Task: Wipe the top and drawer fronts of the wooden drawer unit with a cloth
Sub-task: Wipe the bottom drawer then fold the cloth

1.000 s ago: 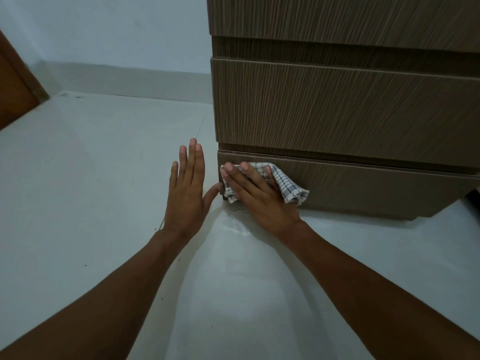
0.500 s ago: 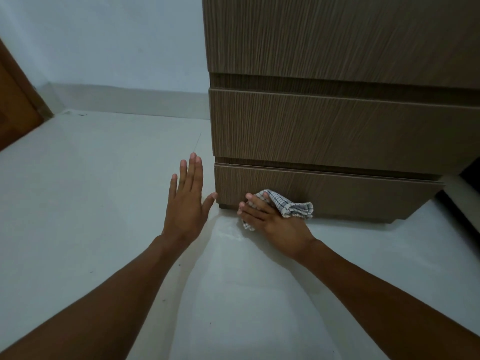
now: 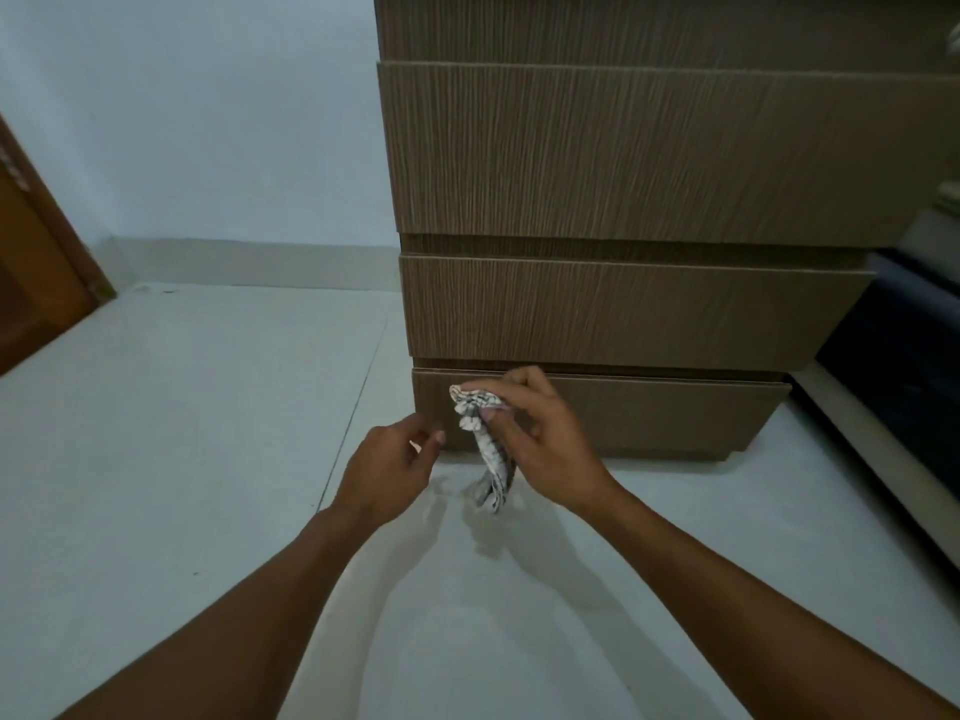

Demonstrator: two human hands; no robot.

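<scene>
The wooden drawer unit (image 3: pixel 623 163) stands on the floor ahead, with three drawer fronts showing; its top is out of view. My right hand (image 3: pixel 545 449) pinches a bunched white checked cloth (image 3: pixel 485 449) in front of the left end of the bottom drawer front (image 3: pixel 649 413), and the cloth hangs down off the wood toward the floor. My left hand (image 3: pixel 387 467) hovers just left of the cloth, off the floor, with loosely curled fingers that hold nothing.
A pale tiled floor (image 3: pixel 182 433) spreads to the left and toward me. A white wall with a skirting strip (image 3: pixel 249 262) runs behind. A brown wooden door (image 3: pixel 36 283) stands at far left. A dark object (image 3: pixel 904 366) sits right of the unit.
My right hand lifted the cloth off the bottom drawer front and now dangles it. My left hand left the floor and curled beside the cloth. The view tilted upward.
</scene>
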